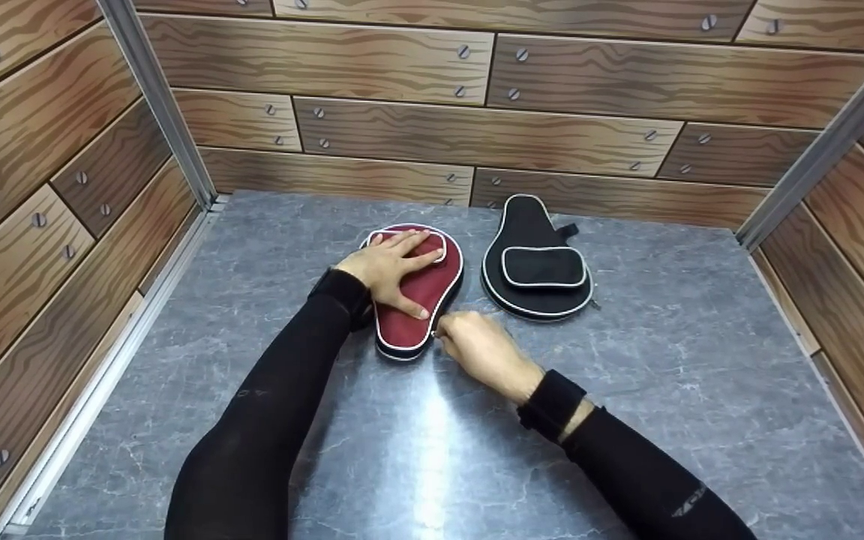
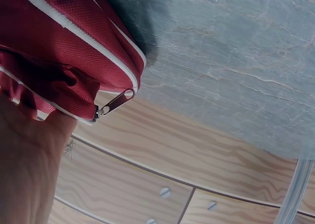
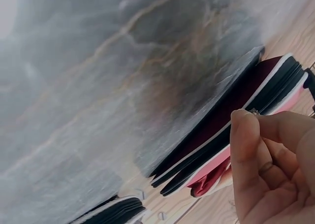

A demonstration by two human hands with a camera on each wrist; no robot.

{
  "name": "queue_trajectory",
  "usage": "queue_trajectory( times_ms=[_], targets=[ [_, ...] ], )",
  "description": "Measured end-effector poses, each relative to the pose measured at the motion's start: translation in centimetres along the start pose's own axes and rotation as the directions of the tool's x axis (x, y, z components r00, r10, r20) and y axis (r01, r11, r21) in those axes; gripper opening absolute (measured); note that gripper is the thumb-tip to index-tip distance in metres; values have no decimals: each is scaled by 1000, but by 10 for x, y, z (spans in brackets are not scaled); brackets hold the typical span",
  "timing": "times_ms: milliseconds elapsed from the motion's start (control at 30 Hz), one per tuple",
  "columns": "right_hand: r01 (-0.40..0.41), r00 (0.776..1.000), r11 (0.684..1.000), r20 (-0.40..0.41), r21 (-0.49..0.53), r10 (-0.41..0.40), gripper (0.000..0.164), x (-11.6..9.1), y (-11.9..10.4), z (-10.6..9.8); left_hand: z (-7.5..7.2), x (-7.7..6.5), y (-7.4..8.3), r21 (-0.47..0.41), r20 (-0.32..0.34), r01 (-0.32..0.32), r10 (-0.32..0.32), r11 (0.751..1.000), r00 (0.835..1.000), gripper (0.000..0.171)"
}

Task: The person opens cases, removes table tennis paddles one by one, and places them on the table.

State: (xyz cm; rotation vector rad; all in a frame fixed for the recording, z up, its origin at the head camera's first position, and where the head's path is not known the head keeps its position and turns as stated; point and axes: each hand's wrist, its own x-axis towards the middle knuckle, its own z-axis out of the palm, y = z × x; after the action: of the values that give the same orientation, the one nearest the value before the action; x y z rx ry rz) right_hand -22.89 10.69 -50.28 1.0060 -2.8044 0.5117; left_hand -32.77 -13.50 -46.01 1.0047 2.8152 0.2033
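A red paddle-shaped zip case (image 1: 400, 328) with white piping and a black side band lies flat, its narrow end toward me. Spread fingers of my left hand (image 1: 391, 274) press on its top, across the small front pocket. At the case's right edge, near the narrow end, my right hand (image 1: 483, 351) pinches a metal zipper pull (image 3: 254, 112) between thumb and forefinger. The fingertips cover most of that pull. In the left wrist view, a second zipper pull (image 2: 117, 103) hangs free at the pocket's corner.
To the right lies a black case (image 1: 528, 225) of the same shape, with a white-edged pocket (image 1: 543, 267) and its narrow end pointing away. Both rest on a grey marbled table (image 1: 672, 360). Wood-patterned walls (image 1: 402, 64) with metal corner posts enclose the back and sides.
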Motion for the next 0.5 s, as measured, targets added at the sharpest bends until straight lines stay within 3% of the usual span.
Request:
queue_trajectory(
  times_ms=[367, 500],
  targets=[
    [39, 998, 999, 50, -6, -38, 5, -7, -14, -2, 1, 1, -1, -3, -12, -11, 11, 1000, 1000, 115],
    [49, 998, 998, 35, -33, -48, 4, -9, -15, -3, 2, -1, -1, -2, -11, -12, 12, 1000, 1000, 113]
  ],
)
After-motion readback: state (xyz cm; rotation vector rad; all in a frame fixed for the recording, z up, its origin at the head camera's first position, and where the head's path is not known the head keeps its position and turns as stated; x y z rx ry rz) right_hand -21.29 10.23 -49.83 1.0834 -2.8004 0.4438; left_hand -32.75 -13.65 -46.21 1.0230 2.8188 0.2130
